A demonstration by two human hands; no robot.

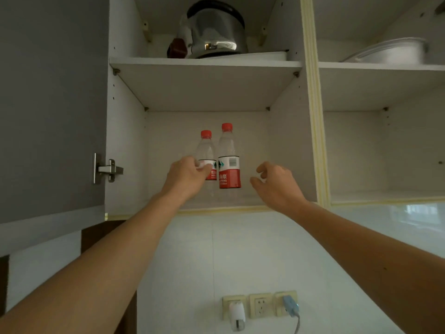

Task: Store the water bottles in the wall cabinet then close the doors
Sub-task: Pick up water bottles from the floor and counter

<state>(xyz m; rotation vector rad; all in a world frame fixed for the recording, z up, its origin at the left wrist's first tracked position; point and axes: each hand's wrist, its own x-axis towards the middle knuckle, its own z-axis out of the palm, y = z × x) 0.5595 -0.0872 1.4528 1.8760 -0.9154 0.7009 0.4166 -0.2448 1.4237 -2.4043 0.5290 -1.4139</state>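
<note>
Two clear water bottles with red caps and red labels stand upright side by side on the lower shelf of the open wall cabinet (125, 141). My left hand (186, 175) grips the left bottle (206, 150) at its label. The right bottle (229, 160) stands free, a little taller in view. My right hand (277, 184) hovers to the right of it, fingers loosely curled, holding nothing and apart from the bottle. The grey left cabinet door (48, 104) is swung open on its metal hinge (108, 168).
A steel kettle (214, 30) sits on the upper shelf. The right compartment holds a metal pot (395, 51) on its upper shelf. Below the cabinet is a white tiled wall with three sockets (260, 306), two with plugs.
</note>
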